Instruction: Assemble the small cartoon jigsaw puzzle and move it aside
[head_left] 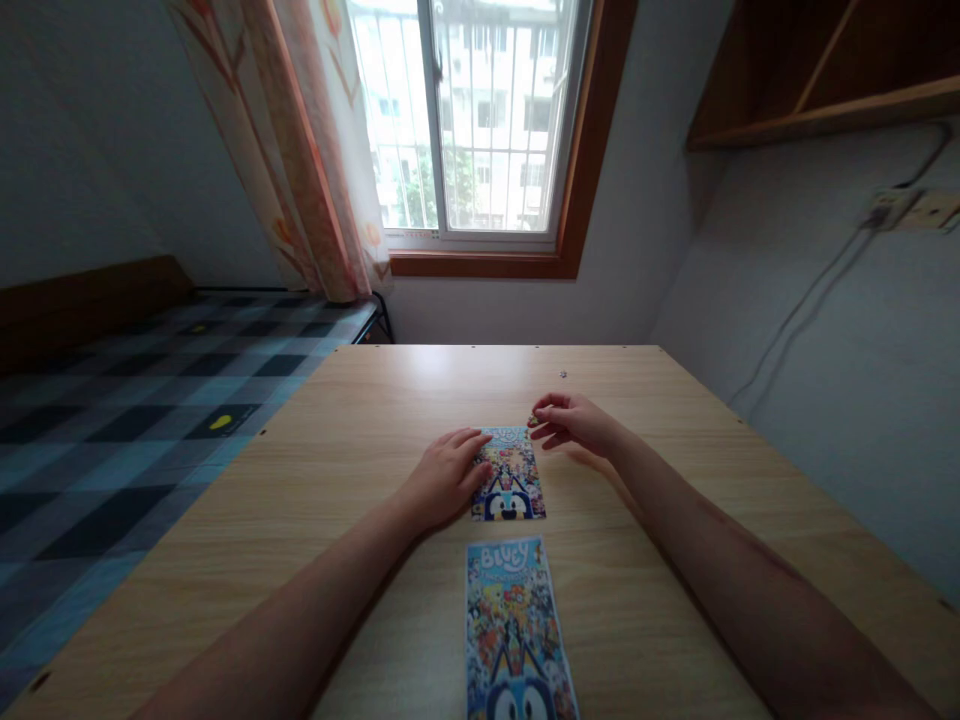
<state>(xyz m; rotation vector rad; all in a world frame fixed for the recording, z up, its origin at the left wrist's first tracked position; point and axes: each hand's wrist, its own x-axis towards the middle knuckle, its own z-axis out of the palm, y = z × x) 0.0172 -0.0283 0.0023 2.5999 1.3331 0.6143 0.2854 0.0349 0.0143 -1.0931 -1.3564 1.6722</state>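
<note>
Left hand (448, 468) lies loose-fingered on the Bluey picture (511, 484), right hand (534, 425) pinching a tiny piece (533, 420), probably jigsaw from here, by its top-right corner.

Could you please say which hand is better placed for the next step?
Probably the right hand: it pinches a small piece near the puzzle, while the left hand rests on the puzzle's edge.

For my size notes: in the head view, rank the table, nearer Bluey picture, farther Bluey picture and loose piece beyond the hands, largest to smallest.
1. Table
2. Nearer Bluey picture, cut off by the frame; nearness makes true size unsure
3. Farther Bluey picture, partly covered
4. Loose piece
</note>
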